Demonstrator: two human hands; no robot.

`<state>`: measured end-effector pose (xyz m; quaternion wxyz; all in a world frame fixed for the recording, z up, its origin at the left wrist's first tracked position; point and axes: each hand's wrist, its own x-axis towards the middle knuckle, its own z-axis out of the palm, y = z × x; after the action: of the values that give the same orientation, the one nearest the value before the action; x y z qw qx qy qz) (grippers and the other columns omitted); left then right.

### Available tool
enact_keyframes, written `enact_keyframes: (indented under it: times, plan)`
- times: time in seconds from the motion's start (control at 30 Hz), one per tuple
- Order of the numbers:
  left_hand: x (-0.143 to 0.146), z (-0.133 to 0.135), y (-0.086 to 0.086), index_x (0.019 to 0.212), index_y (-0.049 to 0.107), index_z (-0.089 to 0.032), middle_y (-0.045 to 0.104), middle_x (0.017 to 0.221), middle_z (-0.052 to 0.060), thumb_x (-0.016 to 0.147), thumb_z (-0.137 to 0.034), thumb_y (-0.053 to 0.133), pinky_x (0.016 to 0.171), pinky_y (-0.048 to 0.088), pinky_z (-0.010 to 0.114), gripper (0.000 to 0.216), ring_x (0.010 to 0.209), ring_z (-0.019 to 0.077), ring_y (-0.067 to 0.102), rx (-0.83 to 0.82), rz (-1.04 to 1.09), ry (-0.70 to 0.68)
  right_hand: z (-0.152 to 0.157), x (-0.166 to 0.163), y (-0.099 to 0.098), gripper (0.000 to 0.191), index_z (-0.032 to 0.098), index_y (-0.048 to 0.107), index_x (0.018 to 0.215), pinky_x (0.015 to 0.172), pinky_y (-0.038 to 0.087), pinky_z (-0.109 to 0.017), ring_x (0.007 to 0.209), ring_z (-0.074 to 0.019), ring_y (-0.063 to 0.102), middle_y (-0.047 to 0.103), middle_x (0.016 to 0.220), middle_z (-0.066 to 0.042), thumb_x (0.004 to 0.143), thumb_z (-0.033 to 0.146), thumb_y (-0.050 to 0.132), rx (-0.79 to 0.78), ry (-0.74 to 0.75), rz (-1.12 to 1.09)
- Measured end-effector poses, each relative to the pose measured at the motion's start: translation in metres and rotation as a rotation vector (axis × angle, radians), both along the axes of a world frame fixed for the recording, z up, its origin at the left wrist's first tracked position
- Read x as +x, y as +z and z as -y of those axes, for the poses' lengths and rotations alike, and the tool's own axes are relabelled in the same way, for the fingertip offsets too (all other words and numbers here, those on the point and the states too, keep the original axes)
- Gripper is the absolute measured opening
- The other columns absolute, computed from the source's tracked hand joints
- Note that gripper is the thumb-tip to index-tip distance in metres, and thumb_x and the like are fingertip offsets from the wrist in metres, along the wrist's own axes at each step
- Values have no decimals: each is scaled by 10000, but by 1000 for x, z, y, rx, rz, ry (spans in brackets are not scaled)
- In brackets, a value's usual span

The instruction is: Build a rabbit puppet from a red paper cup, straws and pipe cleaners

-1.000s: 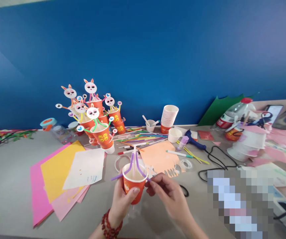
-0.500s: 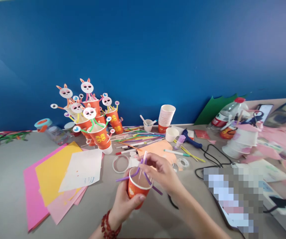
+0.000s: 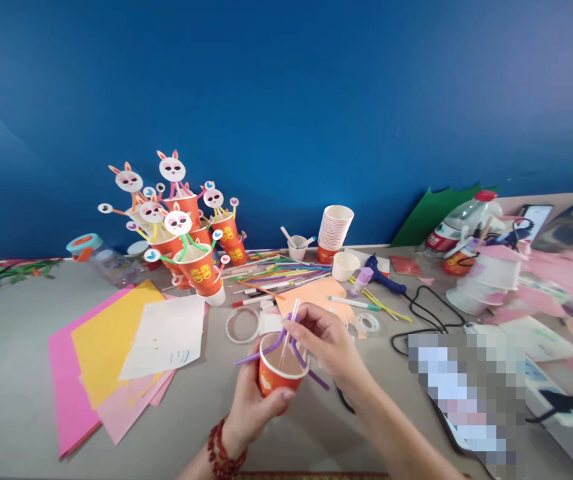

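My left hand (image 3: 256,407) is wrapped round a red paper cup (image 3: 279,381) with a white rim, held tilted above the table. Two purple bendy straws (image 3: 272,347) cross the cup's mouth, their ends sticking out over the rim on both sides. A pale, clear-looking straw (image 3: 291,328) stands up from inside the cup. The fingers of my right hand (image 3: 324,337) pinch together at the straws just above the rim; exactly which of them they grip is partly hidden. Several decorated cups with paper rabbit heads (image 3: 178,223) stand stacked at the back left.
Coloured paper sheets (image 3: 91,360) lie at left. Behind the hands are a tape roll (image 3: 242,325), loose straws (image 3: 266,270), a stack of paper cups (image 3: 335,230) and a blue glue gun (image 3: 385,279) with its black cord. A phone (image 3: 446,407) and power strip (image 3: 561,417) occupy the right.
The camera view has shifted slightly. The pale straw leans a little further right, and my right fingers have shifted slightly round the straws. My left hand keeps its hold on the cup.
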<state>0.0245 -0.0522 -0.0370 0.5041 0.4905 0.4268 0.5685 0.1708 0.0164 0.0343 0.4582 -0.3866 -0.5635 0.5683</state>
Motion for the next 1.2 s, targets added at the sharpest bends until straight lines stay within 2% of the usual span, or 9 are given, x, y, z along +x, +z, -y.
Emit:
enact_keyframes:
  times: [0.1, 0.2, 0.33, 0.47, 0.6, 0.87, 1.0, 1.1, 1.2]
  plan:
    - [-1, 0, -4, 1266, 592, -152, 683, 1134, 159, 652, -577, 798, 960, 507, 446, 775, 1075, 341, 634, -8, 29, -6, -2, 4, -1, 333, 176, 606, 759, 593, 457, -243, 622, -131, 548, 585, 695, 6, 817, 489, 705, 24, 13, 35]
    - [-3, 2, -9, 1282, 584, -162, 669, 1170, 157, 682, -618, 759, 974, 500, 442, 774, 1105, 340, 620, 22, 34, 5, 0, 13, -2, 398, 174, 660, 998, 762, 519, -306, 828, -201, 645, 680, 904, -53, 779, 497, 741, 107, 128, 112]
    - [-5, 5, -14, 1333, 543, -198, 614, 1281, 140, 877, -675, 476, 1059, 435, 460, 664, 1226, 314, 554, 64, 13, 77, 11, 20, 0, 677, 243, 598, 1270, 949, 486, -369, 1117, -292, 616, 668, 1196, -70, 670, 418, 858, 175, 262, 254]
    - [-4, 5, -13, 1359, 523, -219, 594, 1340, 111, 982, -558, 346, 1125, 373, 441, 537, 1315, 265, 492, -31, -2, 131, 20, 17, 3, 498, 260, 651, 1201, 909, 497, -338, 1048, -276, 645, 690, 1168, -49, 742, 360, 815, 220, 251, 332]
    - [-3, 5, -11, 1331, 570, -201, 601, 1360, 105, 991, -530, 348, 1145, 360, 416, 522, 1340, 253, 478, -83, 13, 177, 22, 13, 1, 455, 213, 659, 1148, 881, 497, -336, 1021, -281, 642, 694, 1137, -69, 727, 296, 809, 234, 191, 407]
    - [-7, 9, -17, 1377, 539, -176, 646, 1309, 128, 997, -510, 337, 1115, 400, 400, 545, 1312, 262, 521, -61, 44, 200, 24, 13, -5, 454, 167, 659, 1106, 857, 507, -353, 950, -277, 636, 689, 1054, -99, 739, 404, 782, 247, 180, 453]
    - [-10, 8, -20, 1375, 537, -206, 604, 1369, 108, 950, -498, 482, 1113, 404, 397, 519, 1338, 282, 487, -26, -48, 162, 25, 13, -6, 463, 189, 640, 1160, 895, 502, -373, 1001, -287, 633, 682, 1105, -101, 765, 396, 767, 242, 178, 424]
    - [-11, 9, -25, 1363, 547, -215, 596, 1377, 116, 873, -473, 627, 1090, 428, 409, 560, 1327, 313, 494, -9, -54, 151, 24, 16, -11, 562, 205, 622, 1222, 950, 485, -405, 1082, -315, 613, 667, 1188, -117, 741, 437, 798, 241, 182, 395]
    - [-11, 9, -29, 1305, 602, -209, 609, 1362, 119, 851, -481, 654, 1069, 448, 399, 532, 1308, 318, 513, -82, -33, 204, 23, 24, -20, 774, 213, 562, 1320, 986, 473, -432, 1174, -341, 569, 601, 1320, -139, 667, 523, 838, 198, 190, 324]
